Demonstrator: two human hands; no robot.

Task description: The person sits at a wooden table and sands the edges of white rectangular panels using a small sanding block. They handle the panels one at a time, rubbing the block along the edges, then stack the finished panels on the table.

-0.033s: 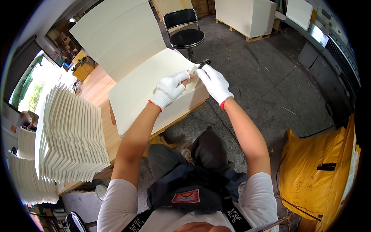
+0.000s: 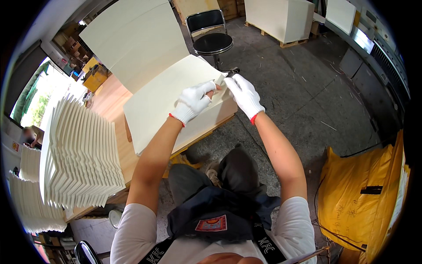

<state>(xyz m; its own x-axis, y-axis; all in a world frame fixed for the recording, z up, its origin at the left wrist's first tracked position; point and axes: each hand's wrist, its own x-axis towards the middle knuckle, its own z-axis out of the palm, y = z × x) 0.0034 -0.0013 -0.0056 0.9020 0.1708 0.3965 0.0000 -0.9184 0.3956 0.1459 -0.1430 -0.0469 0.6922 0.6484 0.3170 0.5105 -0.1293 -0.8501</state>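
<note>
Dark floor, pale wooden table (black stool beyond the paper)

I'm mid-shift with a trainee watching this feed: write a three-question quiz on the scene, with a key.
1. True or false: the left hand and right hand, in white knitted gloves with red cuffs, are at the left end of the thick stack of large off-white sheets.
2. Which stands on the floor? A) green wooden ladder B) black-seated metal chair C) red plastic barrel
3. The bulky yellow cover is on the person's ____ side.

Key: 1 false (right end); 2 B; 3 right.
</note>
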